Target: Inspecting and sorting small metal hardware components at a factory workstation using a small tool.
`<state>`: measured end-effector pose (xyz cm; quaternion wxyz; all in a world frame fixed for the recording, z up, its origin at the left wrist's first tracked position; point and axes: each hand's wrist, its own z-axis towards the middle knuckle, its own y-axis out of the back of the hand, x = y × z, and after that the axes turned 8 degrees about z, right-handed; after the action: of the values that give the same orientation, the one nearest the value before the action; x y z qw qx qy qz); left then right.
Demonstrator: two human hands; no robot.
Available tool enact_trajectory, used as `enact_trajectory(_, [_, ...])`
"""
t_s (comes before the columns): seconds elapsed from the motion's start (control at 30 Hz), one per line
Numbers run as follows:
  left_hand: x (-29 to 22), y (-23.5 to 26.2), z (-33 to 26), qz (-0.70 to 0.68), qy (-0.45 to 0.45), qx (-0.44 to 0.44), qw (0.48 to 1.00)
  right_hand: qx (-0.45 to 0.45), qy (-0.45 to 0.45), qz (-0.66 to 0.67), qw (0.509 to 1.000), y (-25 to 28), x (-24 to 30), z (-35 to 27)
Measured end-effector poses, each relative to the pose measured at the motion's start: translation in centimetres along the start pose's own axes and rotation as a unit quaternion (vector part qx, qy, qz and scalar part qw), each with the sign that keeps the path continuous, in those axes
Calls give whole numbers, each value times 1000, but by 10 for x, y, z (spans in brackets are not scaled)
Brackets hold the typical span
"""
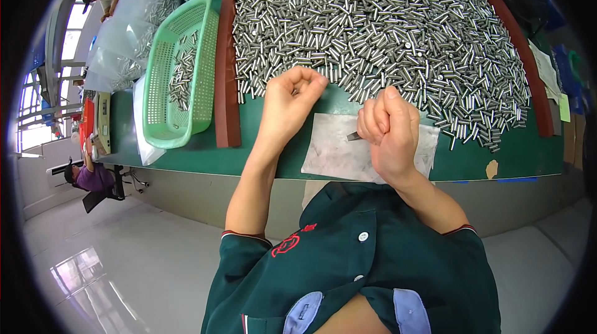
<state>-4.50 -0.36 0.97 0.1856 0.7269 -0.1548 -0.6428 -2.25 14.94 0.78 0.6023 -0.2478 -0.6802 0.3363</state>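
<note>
Small shiny metal pins (373, 17) cover most of the green tabletop (448, 163) in a wide, dense layer. At the near edge of this layer is my left hand (292, 96), its fingers curled and its fingertips close to the pins. What it holds, if anything, is hidden. My right hand (395, 132) is closed in a loose fist above a smudged white sheet (329, 150). From its left side sticks the grey end of a metal pin (353, 136); the fingers hide the remainder.
Dark red bars (227, 85) border the pins at left and right. Left of them stands a green plastic basket (205, 79) with some pins inside. Clear bags (124, 32) of pins lie beyond it. Two other people, one in a purple top (94, 177), are at far left.
</note>
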Motion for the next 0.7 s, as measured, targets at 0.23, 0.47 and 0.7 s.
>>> enact_trajectory(0.23, [-7, -21, 9, 261, -119, -73, 955, 4, 2, -12, 1000, 0, 1, 0])
enact_trajectory(0.47, [-4, -18, 6, 301, -131, -75, 942, 0, -14, 21, 1000, 4, 2, 0])
enact_trajectory(0.7, [-7, -16, 3, 335, -129, -58, 932, -3, -19, 32, 999, 3, 2, -1])
